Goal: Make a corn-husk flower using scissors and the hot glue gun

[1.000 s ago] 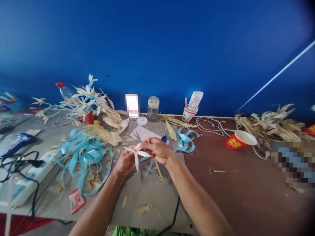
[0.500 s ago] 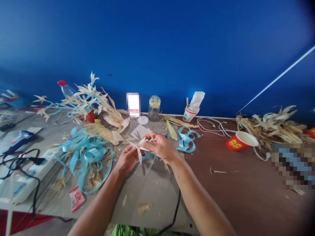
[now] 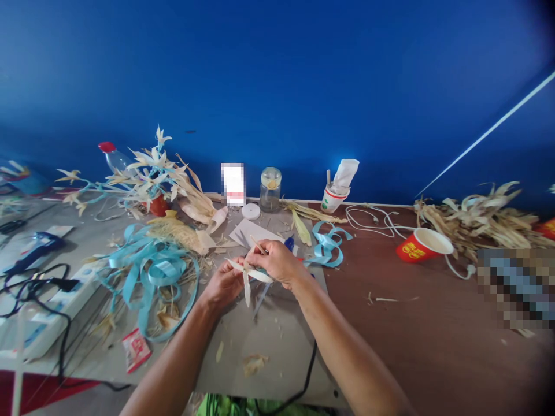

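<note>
My left hand point(image 3: 224, 283) and my right hand point(image 3: 277, 261) meet above the grey mat point(image 3: 269, 341), both closed on a small pale corn-husk flower point(image 3: 247, 274) with pointed petals. A thin wooden stick point(image 3: 258, 245) runs through my right hand's fingers, its tip poking up behind the flower. A thin stem hangs down below the flower towards the mat.
Light blue ribbon point(image 3: 151, 271) lies tangled at the left, with a husk-flower branch point(image 3: 147, 176) behind it. A glass jar point(image 3: 270, 190), a paper cup point(image 3: 333, 199), a tipped red cup point(image 3: 418, 245), dried husks point(image 3: 477, 219), white cable point(image 3: 373, 222) and a power strip point(image 3: 39, 323) surround me.
My right hand has shifted slightly, turning the stick and flower; the petals now point lower and sit a little lower over the mat.
</note>
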{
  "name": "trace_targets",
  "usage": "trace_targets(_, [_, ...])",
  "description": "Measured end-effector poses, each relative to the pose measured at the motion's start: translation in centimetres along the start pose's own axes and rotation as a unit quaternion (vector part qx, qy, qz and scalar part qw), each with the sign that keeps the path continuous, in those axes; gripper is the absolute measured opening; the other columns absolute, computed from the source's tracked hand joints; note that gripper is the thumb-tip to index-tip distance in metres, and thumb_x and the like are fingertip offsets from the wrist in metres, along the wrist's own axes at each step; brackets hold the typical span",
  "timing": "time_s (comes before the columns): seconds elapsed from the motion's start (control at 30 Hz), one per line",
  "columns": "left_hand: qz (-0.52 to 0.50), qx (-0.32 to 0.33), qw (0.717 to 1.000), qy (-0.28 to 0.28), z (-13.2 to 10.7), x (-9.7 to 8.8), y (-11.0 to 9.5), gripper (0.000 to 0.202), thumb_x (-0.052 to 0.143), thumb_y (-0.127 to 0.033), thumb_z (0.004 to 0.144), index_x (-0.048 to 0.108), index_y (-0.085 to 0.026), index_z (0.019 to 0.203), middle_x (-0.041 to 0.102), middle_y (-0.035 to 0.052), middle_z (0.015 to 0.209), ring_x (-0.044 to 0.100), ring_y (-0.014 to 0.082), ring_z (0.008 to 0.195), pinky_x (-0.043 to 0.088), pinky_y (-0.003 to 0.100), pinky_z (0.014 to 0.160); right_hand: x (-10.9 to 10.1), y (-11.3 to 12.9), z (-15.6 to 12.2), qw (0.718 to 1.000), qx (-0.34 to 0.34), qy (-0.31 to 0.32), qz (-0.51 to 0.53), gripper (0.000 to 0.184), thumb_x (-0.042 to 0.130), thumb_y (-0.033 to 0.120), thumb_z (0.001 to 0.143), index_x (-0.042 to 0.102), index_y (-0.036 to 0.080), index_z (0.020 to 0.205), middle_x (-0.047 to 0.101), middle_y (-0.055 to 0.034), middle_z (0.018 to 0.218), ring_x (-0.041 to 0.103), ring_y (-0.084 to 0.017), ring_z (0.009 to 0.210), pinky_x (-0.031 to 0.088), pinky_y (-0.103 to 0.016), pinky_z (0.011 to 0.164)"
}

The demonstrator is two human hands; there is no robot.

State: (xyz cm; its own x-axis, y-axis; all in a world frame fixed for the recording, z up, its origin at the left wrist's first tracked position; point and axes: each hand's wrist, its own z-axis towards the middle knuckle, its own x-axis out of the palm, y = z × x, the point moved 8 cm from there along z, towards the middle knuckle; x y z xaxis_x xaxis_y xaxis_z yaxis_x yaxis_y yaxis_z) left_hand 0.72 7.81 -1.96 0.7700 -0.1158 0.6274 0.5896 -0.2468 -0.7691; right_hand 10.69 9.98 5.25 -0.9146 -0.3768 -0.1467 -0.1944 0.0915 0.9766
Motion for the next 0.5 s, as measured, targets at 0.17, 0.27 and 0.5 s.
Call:
trace_targets(0.17, [-0.067,0.027,0.997,-0.021,0.5,-0.6,-0.3,0.017,0.076,-0.024,0.060,0.064,-0.016,0.071,0.062,0.0021,0.062,0.059,0.0154,0.061,0.047,0.031,0.065,-0.3,-0.3,0.2,0.988,0.018,0.022,0.149,0.024,0.063,0.038,0.066,0.056,0.016,0.072,0.045,0.0064,0.052,0.037,-0.006,0.045,0.028,-0.019,0.044])
trace_targets(0.27, [-0.110,0.063,0.989,-0.079,0.7,-1.5,-1.1,0.011,0.072,-0.019,0.064,0.062,-0.015,0.069,0.063,0.0025,0.064,0.060,0.0159,0.064,0.049,0.035,0.069,-1.6,-0.7,0.6,0.972,0.019,-0.021,0.232,0.030,0.066,0.039,0.064,0.054,0.017,0.081,0.037,0.0096,0.050,0.028,-0.004,0.040,0.020,-0.018,0.040])
trace_targets(0.5, [-0.152,0.101,0.982,-0.051,0.6,-1.0,-2.7,0.011,0.068,-0.013,0.068,0.058,-0.015,0.068,0.058,-0.0001,0.070,0.057,0.0113,0.067,0.048,0.032,0.075,-1.4,-1.4,1.0,0.943,0.050,-0.019,0.329,0.032,0.068,0.031,0.058,0.049,0.017,0.081,0.037,0.0111,0.053,0.024,-0.001,0.036,0.016,-0.018,0.039])
